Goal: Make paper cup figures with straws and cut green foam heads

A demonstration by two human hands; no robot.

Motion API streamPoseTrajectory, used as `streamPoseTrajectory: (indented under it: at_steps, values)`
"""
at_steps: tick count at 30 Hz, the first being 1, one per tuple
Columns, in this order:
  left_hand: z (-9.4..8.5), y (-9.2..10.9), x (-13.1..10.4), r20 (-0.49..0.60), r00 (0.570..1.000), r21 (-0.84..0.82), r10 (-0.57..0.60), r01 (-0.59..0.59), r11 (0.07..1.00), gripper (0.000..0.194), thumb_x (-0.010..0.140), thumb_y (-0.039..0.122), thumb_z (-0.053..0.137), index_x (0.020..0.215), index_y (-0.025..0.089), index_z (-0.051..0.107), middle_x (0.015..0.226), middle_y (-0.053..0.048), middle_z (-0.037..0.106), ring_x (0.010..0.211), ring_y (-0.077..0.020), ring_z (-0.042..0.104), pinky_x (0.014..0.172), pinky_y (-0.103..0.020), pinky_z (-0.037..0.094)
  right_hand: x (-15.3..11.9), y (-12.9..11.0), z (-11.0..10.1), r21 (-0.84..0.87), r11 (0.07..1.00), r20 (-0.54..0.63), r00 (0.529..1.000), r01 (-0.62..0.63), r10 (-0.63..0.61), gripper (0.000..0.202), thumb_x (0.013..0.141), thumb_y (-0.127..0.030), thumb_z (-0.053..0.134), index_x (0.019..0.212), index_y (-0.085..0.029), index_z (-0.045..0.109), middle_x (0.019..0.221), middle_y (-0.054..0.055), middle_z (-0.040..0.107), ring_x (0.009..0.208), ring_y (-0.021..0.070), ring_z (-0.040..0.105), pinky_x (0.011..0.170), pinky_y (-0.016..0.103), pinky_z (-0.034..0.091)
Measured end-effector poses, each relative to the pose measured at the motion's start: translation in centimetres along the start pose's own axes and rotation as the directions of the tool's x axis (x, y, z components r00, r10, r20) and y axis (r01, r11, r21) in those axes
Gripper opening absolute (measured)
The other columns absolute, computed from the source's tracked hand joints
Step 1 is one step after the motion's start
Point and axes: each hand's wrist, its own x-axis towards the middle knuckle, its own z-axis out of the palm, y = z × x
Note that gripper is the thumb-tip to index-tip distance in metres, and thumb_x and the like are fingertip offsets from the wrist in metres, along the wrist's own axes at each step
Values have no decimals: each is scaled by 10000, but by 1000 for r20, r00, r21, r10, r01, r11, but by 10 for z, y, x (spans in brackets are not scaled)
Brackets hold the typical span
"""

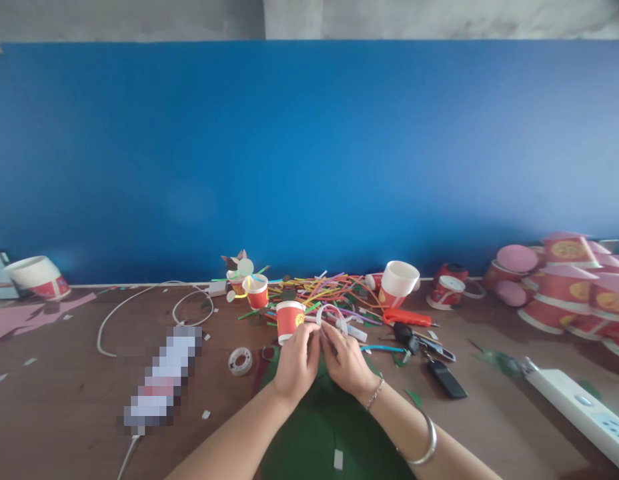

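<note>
My left hand [300,360] and my right hand [345,360] meet at the middle of the table, fingers pinched together. Between their fingertips is a thin white strip [320,313], curved upward in a loop; both hands seem to hold it. A red paper cup [290,319] with a yellow print stands directly behind my left hand, and whether the fingers touch it is unclear. Under my wrists lies a dark green sheet [329,427]. To the left of my left hand is a roll of tape [240,361].
Behind the hands lies a pile of coloured pipe cleaners [334,290]. White-rimmed cups [398,280] stand around it. On the right are an orange-red tool [407,317], a black key fob [445,378], a power strip [584,407] and stacked red cups [564,290]. A charging phone [164,377] lies left.
</note>
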Motion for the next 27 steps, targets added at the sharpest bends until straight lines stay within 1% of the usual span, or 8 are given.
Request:
streamPoseTrajectory:
  at_steps: [5,9,11,13,15,18,22,27]
  values:
    - [-1,0,0,19,1000,-3,-11,11,1000,82,913,188,449,945,177,525,866,-64,658,805,-179,660,713,-295,538,0,1,0,7,1000,12,1000,-8,8,330,888,-149,396,1189,-116,527,959,148,706,806,238,701,667,339,591]
    - [0,-2,0,16,999,5,29,-29,1000,275,921,158,424,1188,160,489,1076,-116,652,977,-198,642,832,-328,530,2,1,-2,10,1000,0,1000,-30,30,312,899,-162,396,1175,-122,536,961,143,707,817,237,702,678,345,591]
    - [0,-3,0,44,997,16,70,-71,997,358,922,141,408,1275,168,459,1064,-113,656,979,-197,639,836,-330,532,2,1,-2,24,999,-2,1000,-25,25,319,899,-156,398,1187,-120,532,991,147,702,855,238,698,699,347,590]
    - [0,-3,0,60,993,26,99,-101,995,376,921,133,403,1288,173,473,975,-101,670,906,-191,653,793,-318,543,2,2,-2,33,999,-5,999,-32,32,333,897,-154,401,1204,-118,526,1011,151,698,878,239,694,716,352,591]
    - [0,-3,0,48,993,42,112,-114,993,361,916,132,414,1265,167,502,929,-98,672,861,-189,657,768,-312,547,1,4,0,29,999,-16,999,-36,37,343,895,-161,403,1213,-115,522,1013,155,697,878,241,694,721,358,591]
    - [0,-2,-2,17,994,40,107,-107,993,281,907,131,440,1157,167,561,922,-91,675,882,-190,657,787,-309,539,-1,6,1,4,1000,-28,999,-27,27,339,896,-171,404,1208,-115,524,993,155,702,847,240,698,705,355,591]
    - [0,-2,-2,-1,999,-3,43,-43,999,143,898,152,473,1003,176,568,917,-73,676,873,-179,661,775,-291,531,2,3,-3,3,1000,-9,1000,-13,13,317,888,-162,411,1179,-125,532,907,131,713,753,223,701,650,335,586]
    - [-1,-2,0,9,1000,-27,-24,24,999,89,910,183,460,931,185,547,869,-55,669,812,-171,660,722,-279,518,7,-3,-11,45,998,43,998,40,-42,318,896,-143,371,1170,-111,529,875,137,704,755,227,694,656,359,582]
